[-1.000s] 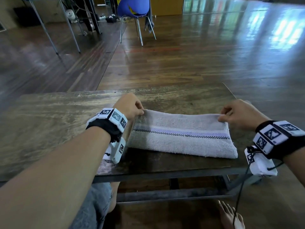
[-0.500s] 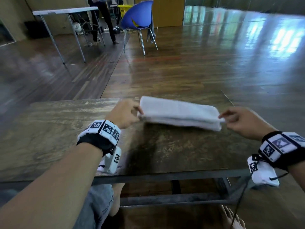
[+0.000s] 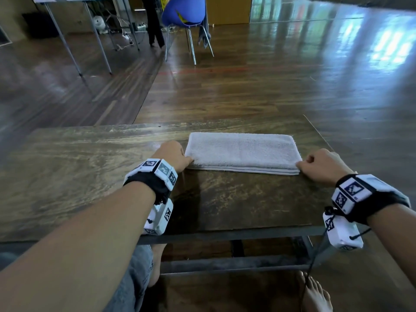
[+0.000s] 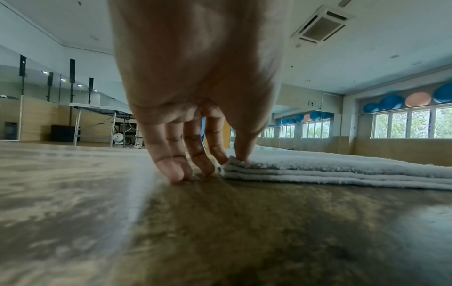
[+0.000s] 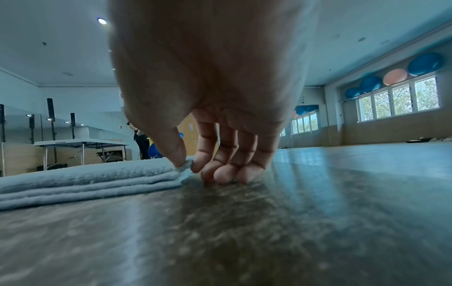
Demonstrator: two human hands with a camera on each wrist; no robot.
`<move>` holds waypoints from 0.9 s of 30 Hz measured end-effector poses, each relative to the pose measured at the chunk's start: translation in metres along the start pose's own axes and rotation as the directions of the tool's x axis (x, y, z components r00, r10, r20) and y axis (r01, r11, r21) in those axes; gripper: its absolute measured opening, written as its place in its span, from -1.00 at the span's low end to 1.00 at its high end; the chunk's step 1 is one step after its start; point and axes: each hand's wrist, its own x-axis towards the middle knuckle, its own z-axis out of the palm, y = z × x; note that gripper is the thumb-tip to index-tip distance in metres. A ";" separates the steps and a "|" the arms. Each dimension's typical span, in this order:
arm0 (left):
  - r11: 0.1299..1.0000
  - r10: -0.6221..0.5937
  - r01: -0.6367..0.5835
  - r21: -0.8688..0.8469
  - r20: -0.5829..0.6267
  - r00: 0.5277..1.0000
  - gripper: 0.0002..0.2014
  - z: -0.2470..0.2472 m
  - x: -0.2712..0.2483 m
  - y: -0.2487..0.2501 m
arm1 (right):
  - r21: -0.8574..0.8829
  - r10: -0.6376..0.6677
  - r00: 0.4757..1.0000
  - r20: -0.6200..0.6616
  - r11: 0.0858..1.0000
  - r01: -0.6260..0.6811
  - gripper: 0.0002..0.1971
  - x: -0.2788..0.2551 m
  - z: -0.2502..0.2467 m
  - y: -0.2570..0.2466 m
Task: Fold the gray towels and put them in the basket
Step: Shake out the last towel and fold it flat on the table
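Note:
A gray towel [image 3: 243,152] lies folded in several layers on the dark wooden table [image 3: 90,172], towards its far right. My left hand [image 3: 180,157] pinches the towel's near left corner [image 4: 234,161] between thumb and index finger, the other fingers touching the tabletop. My right hand [image 3: 308,164] pinches the near right corner [image 5: 186,164] the same way. The layered near edge of the towel [image 4: 342,172] [image 5: 85,183] shows in both wrist views. No basket is in view.
The table's near edge [image 3: 225,235] is just in front of my knees and bare feet [image 3: 315,293]. Beyond the table, on the wooden floor, stand a blue chair [image 3: 184,12] and a white folding table [image 3: 74,3], with a person [image 3: 154,23] standing by them.
The towel's near half was lifted and folded over away from me, hiding the striped band. It now lies flat, narrower and farther back, with both hands down at its near corners.

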 end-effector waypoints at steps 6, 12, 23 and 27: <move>0.980 -0.105 0.090 -0.176 -0.077 0.991 -0.54 -0.014 0.006 0.005 | 0.060 0.005 0.995 -0.099 0.998 0.001 -0.44 -0.001 -0.012 -0.008; 0.996 -0.064 0.062 -0.064 -0.025 0.998 -0.71 -0.007 -0.003 0.007 | -0.121 -0.002 0.995 -0.099 0.993 -0.010 -0.80 -0.014 -0.010 -0.012; 0.925 0.313 -0.347 0.154 0.208 0.927 -0.68 0.011 -0.011 0.054 | -0.228 -0.335 0.908 0.251 0.891 0.392 -0.84 -0.026 0.005 -0.039; 0.930 0.342 -0.357 0.090 0.152 0.927 -0.60 0.016 -0.025 0.072 | -0.299 -0.288 0.948 0.132 0.901 0.315 -0.65 -0.035 -0.003 -0.055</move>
